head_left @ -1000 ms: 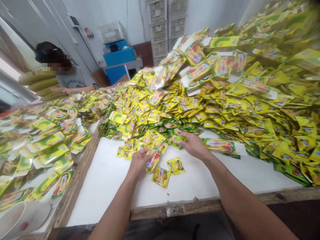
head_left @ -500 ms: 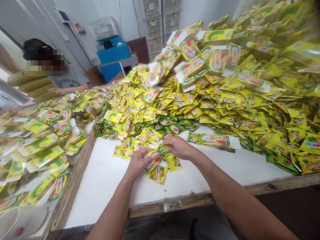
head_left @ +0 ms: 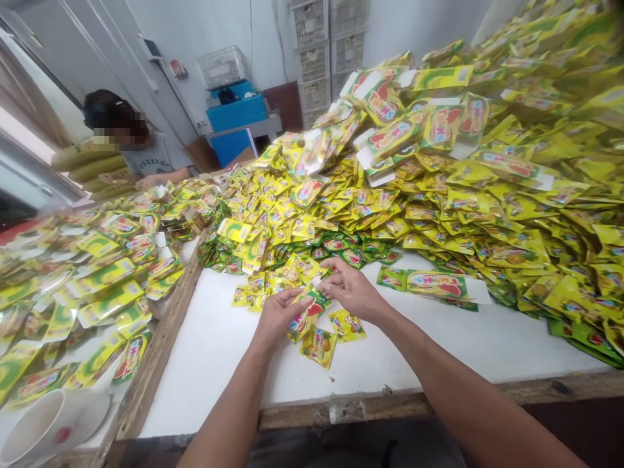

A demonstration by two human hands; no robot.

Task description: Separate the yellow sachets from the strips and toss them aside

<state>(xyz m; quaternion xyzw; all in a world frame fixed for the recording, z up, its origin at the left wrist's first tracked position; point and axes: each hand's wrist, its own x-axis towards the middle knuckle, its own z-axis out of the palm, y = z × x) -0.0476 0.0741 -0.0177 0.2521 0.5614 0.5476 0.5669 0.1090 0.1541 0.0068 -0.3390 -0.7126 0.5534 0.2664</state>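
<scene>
My left hand (head_left: 277,320) grips a small yellow-and-green printed carton (head_left: 308,314) with a watermelon picture, thumb on its face. At the carton's upper end, my right hand (head_left: 351,292) is closed, its fingertips pinching around the white flap; whether a sachet is between them is hidden. Just below the carton lies a yellow sachet (head_left: 319,346) with a pineapple print, and another yellow sachet (head_left: 347,325) rests to its right. More yellow sachets (head_left: 266,284) lie behind my left hand. A flattish printed carton (head_left: 433,284) lies right of my right hand, beside a green sachet (head_left: 391,278).
A large heap of sachets and cartons (head_left: 390,201) rises behind and to the right. Left of a wooden divider (head_left: 160,364) lie many cartons (head_left: 104,279) and a white cup (head_left: 56,422). A co-worker (head_left: 158,156) sits at the far left. Stacked crates (head_left: 312,62) stand behind.
The view has shifted, so everything appears a little lower and further right. My right fingers have curled in at the carton's end, where a white flap now shows.
</scene>
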